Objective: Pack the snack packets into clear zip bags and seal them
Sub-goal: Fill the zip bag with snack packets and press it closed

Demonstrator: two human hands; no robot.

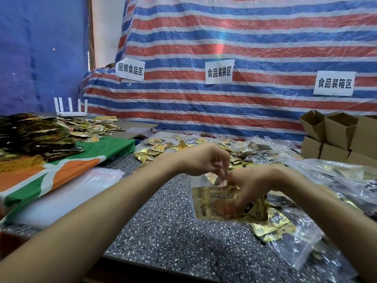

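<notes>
1. The left hand (pixel 204 160) is held above the speckled bench (pixel 163 221), its arm reaching in from the lower left.
2. Its grip is closed: the fingertips (pixel 221 171) pinch the top edge of a clear zip bag (pixel 212 203), which hangs from them just over the bench.
3. The right hand (pixel 251 186) is just beside the left hand and lower, at the bag's right side.
4. Its grip is closed too, with the fingers curled round that side of the bag. The blur hides whether any finger is inside the bag's mouth.
5. A gold snack packet (pixel 206 197) shows through the bag's clear wall, standing roughly upright inside it.
6. More loose gold packets (pixel 273 225) lie on the bench just right of the bag and below the right hand, partly on other clear plastic.
7. Filled clear bags (pixel 346 180) are heaped along the right side, and a further scatter of packets (pixel 155 149) lies beyond the hands.
8. On the left, a green, orange and white cloth (pixel 67 170) carries a big heap of dark and gold packets (pixel 32 135), with a stack of flat clear bags (pixel 67 193) beside its near edge.
9. Cardboard boxes (pixel 336 135) are stacked at the far right and a white router (pixel 70 112) stands at the far left.
10. A striped tarp (pixel 224 43) with three paper signs (pixel 218 72) forms the backdrop.
</notes>
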